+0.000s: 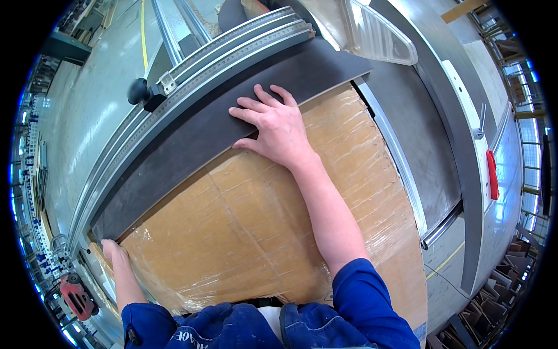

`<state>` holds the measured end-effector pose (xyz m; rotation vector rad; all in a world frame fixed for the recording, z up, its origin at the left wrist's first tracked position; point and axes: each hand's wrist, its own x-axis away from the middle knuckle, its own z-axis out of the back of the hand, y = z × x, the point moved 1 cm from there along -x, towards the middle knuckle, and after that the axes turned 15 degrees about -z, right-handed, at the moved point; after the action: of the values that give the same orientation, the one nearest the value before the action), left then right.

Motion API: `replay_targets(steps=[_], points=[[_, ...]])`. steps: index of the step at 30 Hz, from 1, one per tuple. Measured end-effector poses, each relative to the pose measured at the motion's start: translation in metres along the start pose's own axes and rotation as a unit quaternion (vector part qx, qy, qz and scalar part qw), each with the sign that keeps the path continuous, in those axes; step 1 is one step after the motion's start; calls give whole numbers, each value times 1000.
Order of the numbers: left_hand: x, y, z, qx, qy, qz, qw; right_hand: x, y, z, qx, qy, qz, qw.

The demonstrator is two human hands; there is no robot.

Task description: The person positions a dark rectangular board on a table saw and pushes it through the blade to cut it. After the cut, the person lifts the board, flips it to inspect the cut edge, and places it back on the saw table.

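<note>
A long dark grey board (197, 154) lies flat along the metal fence of a panel saw. My right hand (270, 119) rests on its top with the fingers spread, the thumb at the near edge. At the far left end of the board, my left hand (112, 250) is closed around the corner, its fingers mostly hidden. The board's right end reaches towards a clear plastic saw guard (378, 35). Under and in front of it stretches a brown cardboard-covered surface (250, 232) wrapped in clear film.
The fence (192, 81) carries a scale and a stop with a black knob (138, 91). To the right are the grey saw table (412, 122), a long rail (465, 174) and a red object (493, 174). A red machine (77, 296) stands at lower left; boards are stacked at lower right.
</note>
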<state>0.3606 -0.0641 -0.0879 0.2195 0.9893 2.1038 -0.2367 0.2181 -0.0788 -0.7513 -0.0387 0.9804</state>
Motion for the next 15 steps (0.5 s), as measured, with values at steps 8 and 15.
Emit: replay_targets(steps=[8,15], points=[[-13,-5,2,8,11,5,1000,-2,-2,0,-8,2,3,1000],[-13,-5,1,-2,9,5,1000,-1,-2,0,-4,0,-1,1000]])
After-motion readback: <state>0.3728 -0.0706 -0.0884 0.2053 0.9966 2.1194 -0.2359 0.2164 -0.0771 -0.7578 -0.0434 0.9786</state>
